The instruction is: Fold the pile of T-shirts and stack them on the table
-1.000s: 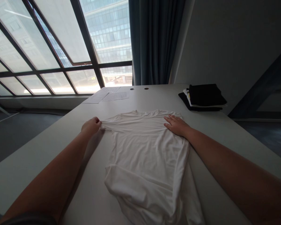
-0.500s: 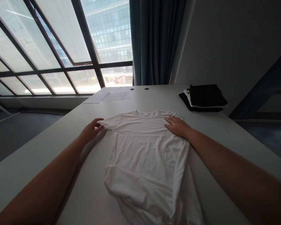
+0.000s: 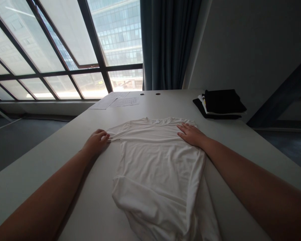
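A white T-shirt (image 3: 158, 160) lies on the white table, its neckline toward the far side. Its upper part is fairly flat, while the lower part is bunched and folded over near me. At the end of the left-hand sleeve, my left hand (image 3: 96, 140) has its fingers closed on the cloth. My right hand (image 3: 190, 134) rests flat on the shirt near the opposite shoulder, fingers spread. That shoulder's sleeve is partly hidden by my hand and cannot be made out.
A stack of dark folded cloth (image 3: 223, 102), with some white between, sits at the table's far right. Printed sheets of paper (image 3: 124, 101) lie at the far left. Two round holes pierce the white table (image 3: 90, 201) near its back edge, before a dark curtain (image 3: 168, 43).
My left hand's fingers have closed on the sleeve end, and the hand has shifted slightly left and down. My right hand stays on the shirt. The view has moved a little.
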`<act>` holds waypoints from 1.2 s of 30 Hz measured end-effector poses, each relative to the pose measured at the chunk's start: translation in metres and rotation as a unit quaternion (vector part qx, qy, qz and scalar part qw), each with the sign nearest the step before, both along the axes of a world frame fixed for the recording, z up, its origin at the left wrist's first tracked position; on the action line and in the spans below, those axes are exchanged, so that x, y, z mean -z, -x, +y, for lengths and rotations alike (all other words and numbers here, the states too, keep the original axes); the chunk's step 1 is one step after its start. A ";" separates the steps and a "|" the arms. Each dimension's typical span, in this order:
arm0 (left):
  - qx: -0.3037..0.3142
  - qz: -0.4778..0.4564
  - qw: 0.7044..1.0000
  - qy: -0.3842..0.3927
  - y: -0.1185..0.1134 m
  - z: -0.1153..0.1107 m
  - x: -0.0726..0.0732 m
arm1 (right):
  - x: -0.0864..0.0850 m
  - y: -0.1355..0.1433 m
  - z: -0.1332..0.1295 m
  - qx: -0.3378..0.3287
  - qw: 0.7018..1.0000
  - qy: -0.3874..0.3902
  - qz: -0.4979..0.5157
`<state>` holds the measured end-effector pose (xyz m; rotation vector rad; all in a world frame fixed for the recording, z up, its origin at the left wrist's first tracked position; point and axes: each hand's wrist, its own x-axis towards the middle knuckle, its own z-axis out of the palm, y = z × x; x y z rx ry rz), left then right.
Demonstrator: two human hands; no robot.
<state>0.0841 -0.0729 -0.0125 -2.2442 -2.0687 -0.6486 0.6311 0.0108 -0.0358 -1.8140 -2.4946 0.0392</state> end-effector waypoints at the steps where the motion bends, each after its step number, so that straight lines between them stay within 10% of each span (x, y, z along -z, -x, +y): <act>1: -0.015 0.005 1.000 -0.004 -0.003 0.003 0.002 | 0.000 0.000 0.000 0.000 1.000 0.002 -0.001; 10: -0.052 0.105 0.980 0.161 -0.004 0.018 0.017 | 0.002 -0.001 0.002 0.004 1.000 -0.003 0.006; 23: -0.176 0.022 0.980 0.090 0.014 0.055 0.007 | 0.004 -0.002 0.004 -0.003 1.000 -0.004 0.003; 36: -0.118 -0.130 0.984 0.019 -0.007 0.045 -0.007 | -0.001 0.000 -0.001 0.000 1.000 -0.003 0.001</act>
